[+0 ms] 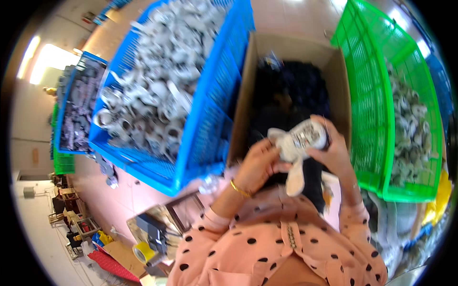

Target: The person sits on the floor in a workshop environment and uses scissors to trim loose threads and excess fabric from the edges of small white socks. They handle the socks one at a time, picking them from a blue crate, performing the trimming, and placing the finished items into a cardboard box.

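Above the cardboard box [245, 71], both my hands hold a white plush piece [299, 140] with long ear-like flaps and dark printed marks on its rounded end. My right hand [335, 151] grips the rounded end, thumb near the print. The fingers of my left hand [260, 162] pinch the other side, by the base of the flaps. One pale flap hangs down below the hands. Dark, fluffy pieces [303, 78] lie inside the box. Whether the white piece is a stuffed toy part or something else cannot be made out.
Left of the box stands a big blue crate [210, 114] heaped with grey-white plush pieces [167, 62]. A green crate [369, 105] with pale pieces is on the right. Another blue crate [83, 102] stands farther left. Yellow tape [143, 251] lies at lower left.
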Motion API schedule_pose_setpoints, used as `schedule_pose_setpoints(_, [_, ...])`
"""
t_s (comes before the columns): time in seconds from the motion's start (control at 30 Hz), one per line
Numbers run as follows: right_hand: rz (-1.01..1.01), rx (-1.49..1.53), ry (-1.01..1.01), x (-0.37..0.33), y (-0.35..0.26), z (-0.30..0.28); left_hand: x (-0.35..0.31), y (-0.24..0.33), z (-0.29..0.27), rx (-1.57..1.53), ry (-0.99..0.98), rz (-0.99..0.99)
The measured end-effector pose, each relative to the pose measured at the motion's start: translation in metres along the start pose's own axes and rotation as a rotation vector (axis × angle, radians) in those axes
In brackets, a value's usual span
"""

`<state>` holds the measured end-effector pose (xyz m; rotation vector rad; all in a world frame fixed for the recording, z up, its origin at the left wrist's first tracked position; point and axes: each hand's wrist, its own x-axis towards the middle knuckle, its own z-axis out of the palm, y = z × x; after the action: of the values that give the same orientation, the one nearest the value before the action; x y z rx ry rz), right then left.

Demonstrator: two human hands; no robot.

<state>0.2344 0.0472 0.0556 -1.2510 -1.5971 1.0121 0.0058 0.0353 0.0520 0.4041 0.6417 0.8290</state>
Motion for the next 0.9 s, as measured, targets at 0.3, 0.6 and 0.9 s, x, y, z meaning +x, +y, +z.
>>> schedule_pose_setpoints(0.3, [0.203, 0.265, 0.117, 0.001, 0.006, 0.001, -0.011, -0.013, 0.010, 0.146, -0.321, 0.163])
schedule_pose_setpoints(0.6, [0.307, 0.448, 0.288, 0.000, 0.004, -0.011, -0.009, -0.023, 0.034, 1.132, -0.060, 0.495])
schedule_pose_setpoints(0.9, [0.098, 0.086, 0.180, 0.009, 0.018, -0.013, 0.020, -0.023, 0.045, 1.016, 0.133, 0.671])
